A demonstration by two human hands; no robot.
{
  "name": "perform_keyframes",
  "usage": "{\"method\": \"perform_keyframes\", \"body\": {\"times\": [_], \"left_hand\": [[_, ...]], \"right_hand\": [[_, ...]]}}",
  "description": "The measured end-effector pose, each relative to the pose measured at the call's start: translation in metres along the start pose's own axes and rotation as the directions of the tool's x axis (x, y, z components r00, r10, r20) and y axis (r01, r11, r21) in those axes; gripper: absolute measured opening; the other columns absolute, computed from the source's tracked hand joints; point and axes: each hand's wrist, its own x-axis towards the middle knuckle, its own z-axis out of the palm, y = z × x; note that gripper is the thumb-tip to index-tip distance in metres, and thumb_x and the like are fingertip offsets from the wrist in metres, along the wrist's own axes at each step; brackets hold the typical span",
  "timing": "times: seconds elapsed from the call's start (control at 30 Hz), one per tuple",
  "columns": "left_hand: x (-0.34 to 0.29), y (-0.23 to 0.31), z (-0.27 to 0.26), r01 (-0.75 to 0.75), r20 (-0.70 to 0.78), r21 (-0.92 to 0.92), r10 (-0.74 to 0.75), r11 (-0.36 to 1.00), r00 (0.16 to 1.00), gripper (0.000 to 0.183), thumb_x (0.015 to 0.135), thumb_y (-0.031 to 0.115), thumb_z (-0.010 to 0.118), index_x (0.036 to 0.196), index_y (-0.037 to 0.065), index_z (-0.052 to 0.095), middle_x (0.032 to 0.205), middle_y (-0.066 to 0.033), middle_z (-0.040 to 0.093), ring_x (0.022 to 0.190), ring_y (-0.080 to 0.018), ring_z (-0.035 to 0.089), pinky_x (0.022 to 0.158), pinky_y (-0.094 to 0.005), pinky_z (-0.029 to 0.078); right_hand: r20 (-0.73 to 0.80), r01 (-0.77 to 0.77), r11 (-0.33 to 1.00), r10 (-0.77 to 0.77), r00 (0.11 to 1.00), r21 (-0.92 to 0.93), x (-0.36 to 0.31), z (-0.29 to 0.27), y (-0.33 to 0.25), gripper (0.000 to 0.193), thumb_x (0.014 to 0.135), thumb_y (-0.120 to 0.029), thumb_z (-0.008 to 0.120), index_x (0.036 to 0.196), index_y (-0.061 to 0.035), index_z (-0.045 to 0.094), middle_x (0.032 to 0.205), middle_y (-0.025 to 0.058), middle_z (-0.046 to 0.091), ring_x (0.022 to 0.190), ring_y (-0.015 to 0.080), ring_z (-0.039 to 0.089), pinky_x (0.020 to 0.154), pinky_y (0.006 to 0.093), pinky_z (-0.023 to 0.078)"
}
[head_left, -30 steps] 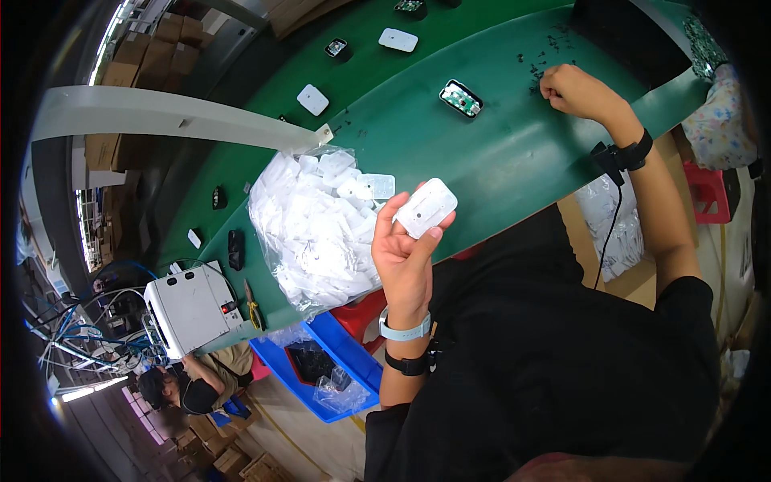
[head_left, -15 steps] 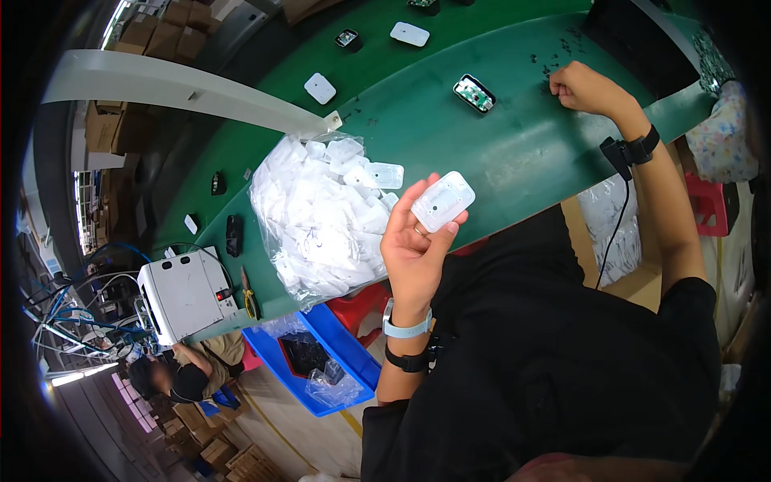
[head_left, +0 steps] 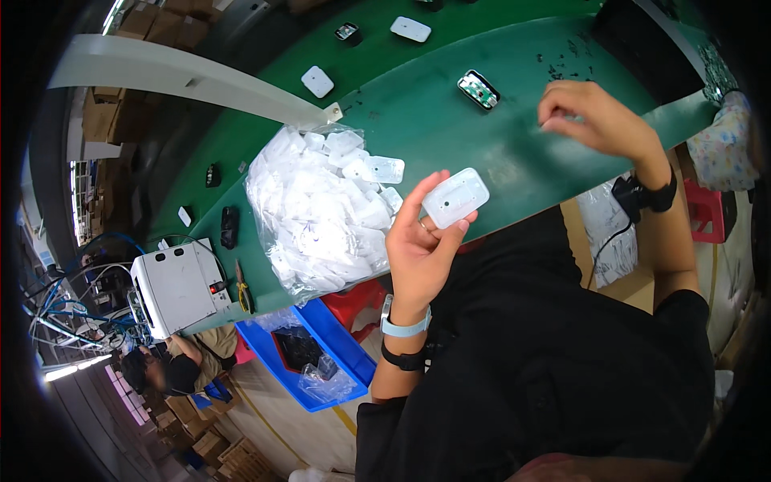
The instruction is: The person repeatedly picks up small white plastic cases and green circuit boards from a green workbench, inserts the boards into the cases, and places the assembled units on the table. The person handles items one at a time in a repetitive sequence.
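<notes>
My left hand holds a white plastic cover by its edges. The cover is rectangular with rounded corners and has a small dark hole; its recessed face is turned up. My right hand hovers over the green bench to the right, its fingers curled toward the thumb; anything between the fingertips is too small to make out. Small black bits lie scattered beyond it. An open dark case with a green circuit board sits farther back. A clear bag of white covers lies left of my left hand.
A green belt behind the bench carries white covers and dark cases. At left stand a white machine and pliers. A blue bin is below the bench. A black box stands far right; another person's sleeve is beside it.
My right hand has come down and nearer from the black bits, its fingers slightly loosened. My left hand has shifted a little right with the white cover, tilting it slightly.
</notes>
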Motion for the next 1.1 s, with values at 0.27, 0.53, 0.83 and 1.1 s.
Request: {"method": "perform_keyframes", "body": {"times": [0.27,0.53,0.83,1.1], "left_hand": [[0.007,0.017,0.016,-0.082,0.209,0.123,0.055,0.989,0.976,0.063,0.084,-0.020,0.059,0.142,-0.011,0.039,0.139,-0.0179,0.048,0.117,-0.0282,0.062,0.097,-0.0353,0.056],[-0.006,0.010,0.011,-0.092,0.140,-0.213,0.124,0.973,0.982,0.062,0.085,-0.011,0.067,0.141,-0.005,0.042,0.129,-0.0138,0.054,0.121,-0.0203,0.057,0.101,-0.0341,0.049],[-0.006,-0.001,0.010,0.056,0.083,-0.231,-0.038,0.971,0.996,0.067,0.092,0.041,0.071,0.135,-0.004,0.046,0.122,-0.0143,0.061,0.109,-0.0239,0.065,0.093,-0.0392,0.055],[-0.009,0.001,0.013,0.080,0.079,-0.217,-0.065,0.973,0.995,0.047,0.104,0.033,0.051,0.129,-0.007,0.052,0.111,-0.0157,0.066,0.096,-0.0263,0.070,0.080,-0.0395,0.061]], "right_hand": [[-0.083,0.366,0.930,-0.363,0.928,0.023,0.020,0.046,-0.065,0.011,0.092,-0.012,0.063,0.093,-0.0025,0.058,0.087,0.0091,0.057,0.084,0.0296,0.057,0.073,0.0399,0.049],[-0.165,0.367,0.928,-0.354,0.920,0.055,0.016,0.055,-0.084,0.012,0.084,-0.004,0.068,0.090,-0.0040,0.057,0.085,0.0076,0.059,0.076,0.0277,0.056,0.067,0.0372,0.048],[-0.232,0.287,0.958,-0.280,0.932,-0.004,0.014,0.068,-0.096,0.012,0.090,-0.013,0.065,0.092,-0.0045,0.058,0.085,0.0065,0.057,0.080,0.0267,0.058,0.062,0.0385,0.049],[-0.262,0.203,0.978,-0.184,0.947,0.045,0.015,0.072,-0.091,0.015,0.087,-0.012,0.068,0.094,-0.0034,0.059,0.087,0.0068,0.058,0.082,0.0246,0.060,0.063,0.0363,0.050]]}}
